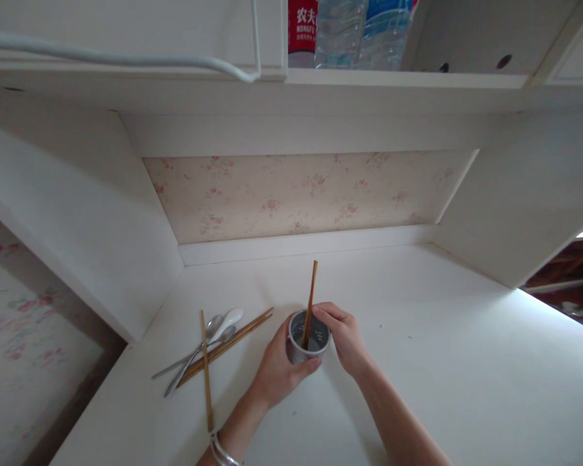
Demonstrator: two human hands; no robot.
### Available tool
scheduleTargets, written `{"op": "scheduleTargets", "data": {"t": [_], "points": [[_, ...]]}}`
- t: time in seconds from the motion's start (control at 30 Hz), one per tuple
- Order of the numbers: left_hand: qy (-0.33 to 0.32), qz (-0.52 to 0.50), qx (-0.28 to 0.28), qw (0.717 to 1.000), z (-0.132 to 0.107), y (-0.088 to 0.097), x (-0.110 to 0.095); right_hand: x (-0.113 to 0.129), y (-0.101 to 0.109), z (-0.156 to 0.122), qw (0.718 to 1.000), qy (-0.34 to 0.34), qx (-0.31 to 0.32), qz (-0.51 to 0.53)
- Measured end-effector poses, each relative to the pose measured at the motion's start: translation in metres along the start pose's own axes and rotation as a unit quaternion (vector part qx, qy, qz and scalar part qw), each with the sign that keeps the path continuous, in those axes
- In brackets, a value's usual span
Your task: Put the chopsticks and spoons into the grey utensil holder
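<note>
A small metal utensil holder (301,351) with holes in its bottom stands on the white desk (442,362). My left hand (278,370) is wrapped round its near side. My right hand (344,336) pinches a brown chopstick (311,299) that stands upright inside the holder. To the left lie loose chopsticks (226,346), one more chopstick (206,369) pointing toward me, two metal spoons (199,353) and a white spoon (229,320).
The desk sits in a white alcove with floral wallpaper (296,194) at the back. A shelf above holds water bottles (359,32) and a white cable (126,59). A bracelet is on my left wrist (222,452).
</note>
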State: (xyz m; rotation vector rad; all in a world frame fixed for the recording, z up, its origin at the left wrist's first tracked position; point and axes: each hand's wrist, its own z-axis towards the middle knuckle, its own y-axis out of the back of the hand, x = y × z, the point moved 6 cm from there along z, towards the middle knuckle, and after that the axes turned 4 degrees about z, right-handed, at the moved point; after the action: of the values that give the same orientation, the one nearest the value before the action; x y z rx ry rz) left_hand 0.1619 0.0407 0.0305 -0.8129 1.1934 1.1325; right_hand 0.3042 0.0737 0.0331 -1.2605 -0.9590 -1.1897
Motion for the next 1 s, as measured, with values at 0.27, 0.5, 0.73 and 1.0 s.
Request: {"op": "scheduleTargets", "data": {"t": [0.27,0.5,0.73,1.0], "points": [[-0.007,-0.021,0.041,0.999,-0.0006,-0.0054,-0.0059,0.0024,0.0004,-0.002,1.0,-0.002,0.008,0.015],[-0.002,-0.043,0.027,0.999,-0.0001,-0.0064,0.001,0.0076,-0.0011,-0.0037,1.0,0.02,0.014,-0.008],[-0.004,-0.032,0.031,0.999,-0.0007,-0.0051,0.0036,0.003,-0.0011,-0.003,1.0,0.002,0.026,0.002],[0.005,-0.047,0.09,0.995,-0.0024,-0.0085,-0.0007,0.0004,-0.0036,-0.0044,0.997,-0.03,0.06,0.049]]}}
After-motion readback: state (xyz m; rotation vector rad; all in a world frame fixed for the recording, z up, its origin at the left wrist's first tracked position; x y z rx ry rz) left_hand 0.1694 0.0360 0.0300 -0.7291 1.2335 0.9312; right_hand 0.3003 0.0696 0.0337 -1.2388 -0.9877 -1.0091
